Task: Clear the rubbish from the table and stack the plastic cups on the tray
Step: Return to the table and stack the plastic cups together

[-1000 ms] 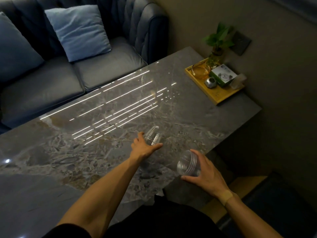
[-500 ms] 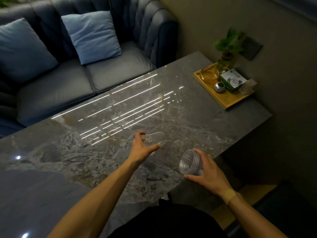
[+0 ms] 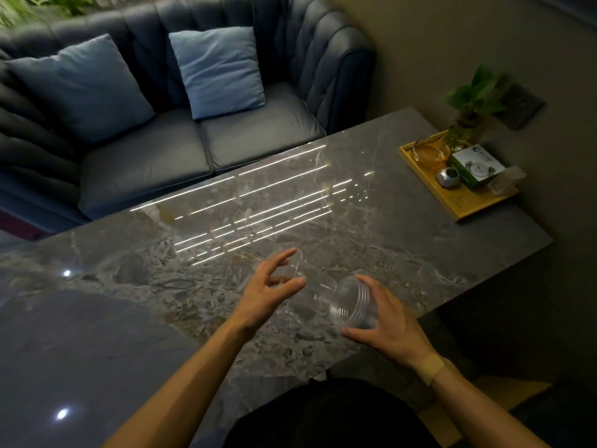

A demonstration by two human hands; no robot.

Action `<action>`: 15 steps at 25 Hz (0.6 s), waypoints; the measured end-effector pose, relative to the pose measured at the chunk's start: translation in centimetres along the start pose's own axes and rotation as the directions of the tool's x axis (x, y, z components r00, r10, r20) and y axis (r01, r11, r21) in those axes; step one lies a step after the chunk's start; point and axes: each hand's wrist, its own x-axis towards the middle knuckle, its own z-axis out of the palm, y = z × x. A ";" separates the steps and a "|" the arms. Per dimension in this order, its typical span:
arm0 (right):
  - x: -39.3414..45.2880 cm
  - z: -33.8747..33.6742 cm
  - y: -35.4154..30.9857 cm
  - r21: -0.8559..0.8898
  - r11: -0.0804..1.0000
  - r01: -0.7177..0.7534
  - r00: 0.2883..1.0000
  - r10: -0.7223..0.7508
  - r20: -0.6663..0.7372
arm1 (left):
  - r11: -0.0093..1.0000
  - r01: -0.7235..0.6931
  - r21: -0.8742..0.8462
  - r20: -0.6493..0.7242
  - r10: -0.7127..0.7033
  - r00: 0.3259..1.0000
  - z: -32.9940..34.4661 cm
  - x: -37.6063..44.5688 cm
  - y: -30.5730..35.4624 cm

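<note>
My left hand (image 3: 269, 291) curls around a clear plastic cup (image 3: 315, 279) that lies sideways just above the marble table (image 3: 371, 227); the cup is faint and hard to make out. My right hand (image 3: 387, 328) grips a second clear cup (image 3: 353, 303) with ringed walls, tilted with its mouth turned toward the left hand. The two cups are a few centimetres apart near the table's front edge. A yellow wooden tray (image 3: 465, 208) sits at the far right corner of the table, well away from both hands.
On the tray stand a glass ashtray (image 3: 429, 153), a green and white box (image 3: 475, 166), a small silver object (image 3: 449, 177) and a plant in a glass vase (image 3: 465, 134). A blue sofa (image 3: 161, 140) with cushions runs along the table's far side.
My left hand has taken the cup off the table and brought it right, toward the cup in my right hand. The right hand has tilted its cup's mouth toward the left.
</note>
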 end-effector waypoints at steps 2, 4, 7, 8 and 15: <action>-0.1 0.2 -0.8 -0.003 1.000 0.027 1.000 -0.027 0.002 | 1.000 -0.021 0.020 0.012 0.021 1.000 0.4 -0.7 0.0; -0.2 0.4 -1.6 0.001 0.999 0.043 0.999 -0.043 0.006 | 0.998 -0.045 0.035 0.031 0.044 0.999 0.9 -1.3 0.0; -0.6 0.6 -2.4 0.021 0.999 0.037 0.999 -0.038 0.012 | 0.995 -0.068 0.079 0.076 0.062 0.995 1.8 -2.1 0.0; -0.7 0.7 -2.7 0.028 0.999 0.034 0.999 -0.035 0.015 | 0.992 -0.078 0.096 0.085 0.070 0.994 2.0 -2.3 0.0; -1.4 0.8 -3.9 0.049 0.998 0.032 0.999 -0.033 0.001 | 0.993 -0.098 0.072 0.139 0.087 0.986 3.0 -3.0 -0.5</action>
